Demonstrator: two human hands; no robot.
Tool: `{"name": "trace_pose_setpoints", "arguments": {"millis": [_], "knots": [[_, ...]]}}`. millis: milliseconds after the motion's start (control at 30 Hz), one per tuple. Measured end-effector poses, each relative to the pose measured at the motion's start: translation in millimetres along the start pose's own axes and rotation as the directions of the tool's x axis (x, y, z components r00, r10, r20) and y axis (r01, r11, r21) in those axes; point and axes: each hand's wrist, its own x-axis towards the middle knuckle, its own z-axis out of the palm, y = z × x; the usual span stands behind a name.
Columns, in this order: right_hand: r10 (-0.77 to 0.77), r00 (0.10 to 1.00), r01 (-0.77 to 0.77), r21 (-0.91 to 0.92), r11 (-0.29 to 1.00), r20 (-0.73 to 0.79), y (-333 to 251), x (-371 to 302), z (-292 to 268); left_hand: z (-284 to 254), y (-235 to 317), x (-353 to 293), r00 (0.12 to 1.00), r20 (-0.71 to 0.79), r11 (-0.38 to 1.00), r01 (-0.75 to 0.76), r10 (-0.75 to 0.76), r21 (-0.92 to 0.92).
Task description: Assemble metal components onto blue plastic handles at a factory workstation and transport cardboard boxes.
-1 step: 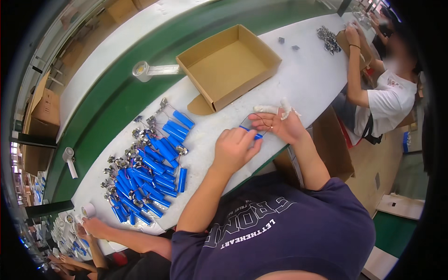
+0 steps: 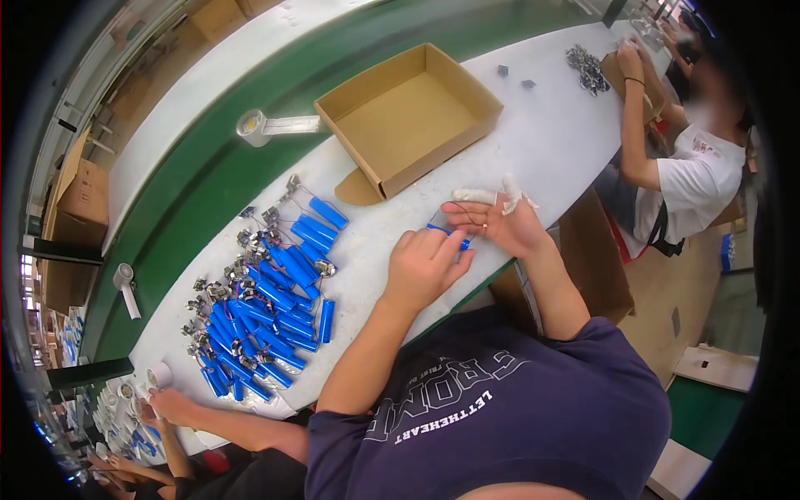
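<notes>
My left hand [image 2: 425, 262] is closed around a blue cylindrical battery [image 2: 464, 244], one end of which shows past the fingers. Thin dark wires [image 2: 472, 214] run from the battery across to my right hand [image 2: 512, 223]. That hand is turned palm up with its fingers stretched out, and white coverings wrap some of them. Whether its fingertips touch the battery I cannot tell. To the left on the white table [image 2: 379, 229] lies a heap of blue batteries [image 2: 279, 287], with wires and small metal-looking parts [image 2: 218, 292] attached.
An open cardboard box [image 2: 408, 125] stands beyond my hands. A white handheld fan [image 2: 267, 127] lies on the green strip, another fan [image 2: 125, 287] farther left. Small metal parts [image 2: 587, 71] are piled at far right near a co-worker [image 2: 696, 171]. Another person's hand [image 2: 171, 407] works at lower left.
My left hand has shifted very slightly to the right with the battery. The right hand has hardly moved.
</notes>
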Motion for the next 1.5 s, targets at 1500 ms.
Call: {"name": "trace_pose_setpoints", "arguments": {"millis": [1500], "knots": [[-0.071, 0.988, 0.144, -0.687, 0.712, 0.134, 23.8, 51.5, 21.6, -18.9, -43.8, -5.1, 0.786, 0.09, 0.651, 0.565, -0.612, -0.507]]}}
